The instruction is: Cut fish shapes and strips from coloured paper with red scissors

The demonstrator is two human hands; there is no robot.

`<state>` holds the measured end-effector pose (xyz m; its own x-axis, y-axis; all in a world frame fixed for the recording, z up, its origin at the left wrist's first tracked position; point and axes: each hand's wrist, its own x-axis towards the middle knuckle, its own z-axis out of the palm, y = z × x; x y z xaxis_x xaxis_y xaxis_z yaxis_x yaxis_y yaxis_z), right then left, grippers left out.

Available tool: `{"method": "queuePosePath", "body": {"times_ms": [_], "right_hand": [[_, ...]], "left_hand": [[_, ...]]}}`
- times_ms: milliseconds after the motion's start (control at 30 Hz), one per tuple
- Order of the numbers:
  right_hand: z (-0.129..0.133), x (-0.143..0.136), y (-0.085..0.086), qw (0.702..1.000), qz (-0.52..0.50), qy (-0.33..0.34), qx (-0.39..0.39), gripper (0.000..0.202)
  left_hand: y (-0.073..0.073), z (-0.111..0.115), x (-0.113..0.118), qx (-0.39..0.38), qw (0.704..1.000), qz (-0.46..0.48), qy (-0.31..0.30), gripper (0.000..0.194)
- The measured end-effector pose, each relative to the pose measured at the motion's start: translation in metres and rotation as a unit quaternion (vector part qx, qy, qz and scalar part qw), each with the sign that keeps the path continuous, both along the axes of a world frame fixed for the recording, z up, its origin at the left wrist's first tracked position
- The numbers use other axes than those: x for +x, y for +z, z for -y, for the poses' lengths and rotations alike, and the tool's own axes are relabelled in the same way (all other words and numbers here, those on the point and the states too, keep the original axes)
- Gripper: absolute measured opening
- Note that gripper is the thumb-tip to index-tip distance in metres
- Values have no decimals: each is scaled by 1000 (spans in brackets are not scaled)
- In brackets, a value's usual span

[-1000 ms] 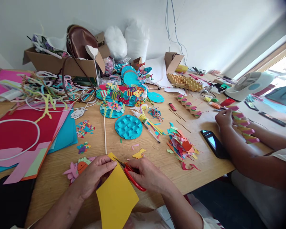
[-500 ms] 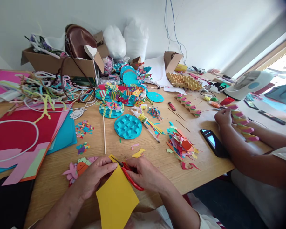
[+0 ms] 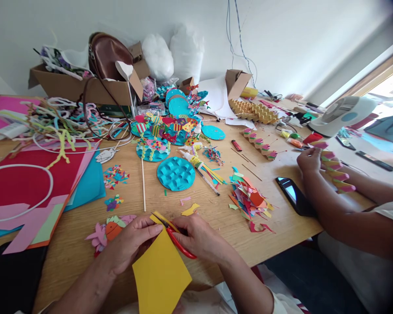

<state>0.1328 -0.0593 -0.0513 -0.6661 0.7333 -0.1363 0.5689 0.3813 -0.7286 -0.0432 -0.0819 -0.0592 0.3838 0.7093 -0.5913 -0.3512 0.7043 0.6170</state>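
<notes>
Near the table's front edge, my left hand (image 3: 139, 237) pinches the upper part of a sheet of yellow paper (image 3: 162, 272), thumb on top. My right hand (image 3: 198, 237) is closed round the handles of red scissors (image 3: 182, 247). The blades lie at the paper's top end, where a narrow yellow strip stands apart from the sheet. Just beyond my right hand lies a yellow scrap (image 3: 190, 209). Beside my left hand are paper fish shapes (image 3: 114, 229) in orange, pink and green, partly hidden by the hand.
A blue disc of paper loops (image 3: 176, 173) lies ahead, near glue bottles (image 3: 192, 159). Paper scraps (image 3: 249, 196) are heaped to the right, beside a phone (image 3: 294, 196). Another person's hand (image 3: 309, 160) holds a pink and yellow scalloped piece (image 3: 336, 170). Coloured sheets (image 3: 49, 174) lie left.
The scissors have worked slightly at the paper's top end, and the narrow yellow strip now stands further from the sheet. The other person's hand and the scalloped piece have shifted slightly.
</notes>
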Motion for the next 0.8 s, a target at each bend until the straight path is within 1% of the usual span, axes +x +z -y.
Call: {"method": "queuePosePath", "body": {"times_ms": [133,267,333,433,500,567,667,800], "right_hand": [[1,1,-5,1000,-14,-9,-18,25],[2,3,-7,1000,12,-26,-9,26],[2,4,-5,997,60,-42,22,26],[4,5,3,982,161,-71,68,29],[6,6,9,969,220,-76,84,28],[9,6,14,959,255,-69,102,26],[12,4,18,952,271,-58,130,25],[15,-1,19,947,280,-59,143,22]], "left_hand": [[-2,0,-1,12,1000,-11,8,14],[-3,0,-2,38,999,-2,15,16],[-3,0,-2,42,998,-6,37,16],[-2,-1,-2,39,997,-18,64,21],[-1,-1,-1,51,996,-26,62,20],[0,-2,1,74,995,-36,49,18],[-1,-2,4,98,992,-78,32,21],[-4,-3,5,153,973,-167,43,15]]}}
